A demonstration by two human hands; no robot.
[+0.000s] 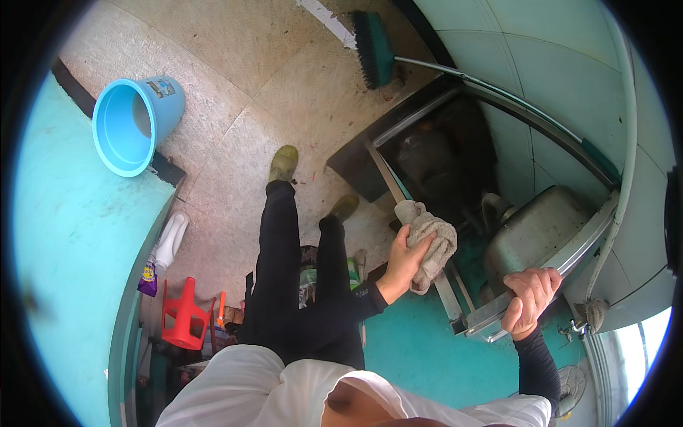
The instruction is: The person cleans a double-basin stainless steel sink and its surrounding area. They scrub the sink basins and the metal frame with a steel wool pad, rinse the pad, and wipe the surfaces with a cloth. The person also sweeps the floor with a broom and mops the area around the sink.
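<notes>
My left hand is closed around a bunched beige-grey cloth, which rests against a narrow metal bar of a steel frame. Farther right, my right hand grips the shiny metal edge of the same frame. A dull metal basin, which looks like a sink, lies within the frame just above my right hand. The frame appears to stand tilted or on its side; its inside is dark and hard to make out.
A green broom leans by the tiled wall. A pale hose runs down to a tap. At left are a blue bucket on its side, a white bottle and a red plastic stool. My boots are on the tiles.
</notes>
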